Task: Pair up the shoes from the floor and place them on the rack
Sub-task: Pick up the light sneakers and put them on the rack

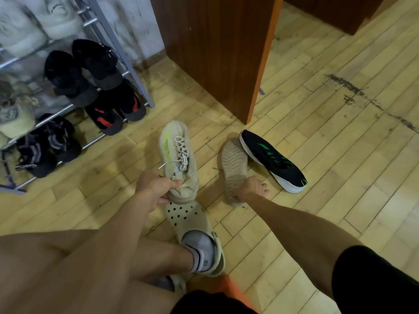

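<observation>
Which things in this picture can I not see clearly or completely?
Head view only.
- Upturned sneaker in the right hand: sole faces the camera, so its top is hidden.
- Left hand: fingers partly hidden by the heel of the laced sneaker.
- Rack: cut off by the left edge; its upper pale shoes are blurred.
- Black sneaker: its partner is not in view.

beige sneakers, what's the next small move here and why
Probably lift the sole-up beige sneaker and turn it upright beside the laced beige sneaker. The right grip holds its heel end, but it lies upturned on the floor against the black and green sneaker, while the left grip holds its match by the heel, laces up.
</observation>
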A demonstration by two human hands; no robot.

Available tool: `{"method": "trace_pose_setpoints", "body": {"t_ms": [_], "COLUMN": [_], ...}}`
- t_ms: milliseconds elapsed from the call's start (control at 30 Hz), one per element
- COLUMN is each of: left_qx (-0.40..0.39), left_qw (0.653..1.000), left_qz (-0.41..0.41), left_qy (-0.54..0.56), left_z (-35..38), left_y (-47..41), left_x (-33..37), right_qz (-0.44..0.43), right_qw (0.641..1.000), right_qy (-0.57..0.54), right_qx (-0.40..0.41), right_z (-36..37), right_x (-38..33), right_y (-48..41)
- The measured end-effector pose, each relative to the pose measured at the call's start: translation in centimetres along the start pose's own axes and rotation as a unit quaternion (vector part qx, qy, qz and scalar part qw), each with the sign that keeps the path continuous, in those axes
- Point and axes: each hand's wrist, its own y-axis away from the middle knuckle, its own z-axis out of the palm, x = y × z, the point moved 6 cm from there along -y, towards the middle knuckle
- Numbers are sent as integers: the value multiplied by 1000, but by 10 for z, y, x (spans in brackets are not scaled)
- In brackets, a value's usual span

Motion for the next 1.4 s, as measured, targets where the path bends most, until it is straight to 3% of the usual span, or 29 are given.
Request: {"method": "trace_pose_setpoints", "body": {"t_ms": [133, 233, 367, 467, 600, 700, 833, 933, 1100, 1400], "left_qx": [2, -8, 3, 20, 38, 56, 57, 52, 25, 112], "left_qw": [1000, 1000, 1000, 999, 999, 998, 998, 997, 990, 965], "left_qz": [-4, -15, -15, -15, -10, -11, -6, -1, -14, 135], "left_qy": [1, 10, 22, 27, 26, 22, 24, 54, 139, 193], "left_z": [-3, -3, -9, -16, -21, -25, -32, -35, -41, -151], "left_y": [-1, -1, -5, -12, -17, -19, -22, -16, 17, 87], "left_x": [-4, -6, -7, -12, -19, -24, -24, -21, -8, 77], "right_qz": [-65, -206, -350, -322, -141, -89, -52, -52, -108, -290], "right_qw": [996, 974, 934, 945, 989, 988, 968, 959, 962, 907], "right_qy": [-28, 18, 44, 5, 28, 18, -108, -134, -139, -277], "right_qx": [50, 96, 51, 52, -25, -122, -223, -243, -209, -128], "right_z": [5, 9, 22, 16, 21, 32, 29, 15, -37, -171], "right_x": [-15, -43, -72, -65, -26, -14, -18, -25, -57, -174], "right_y": [15, 33, 54, 47, 10, -3, -6, -4, 13, 103]}}
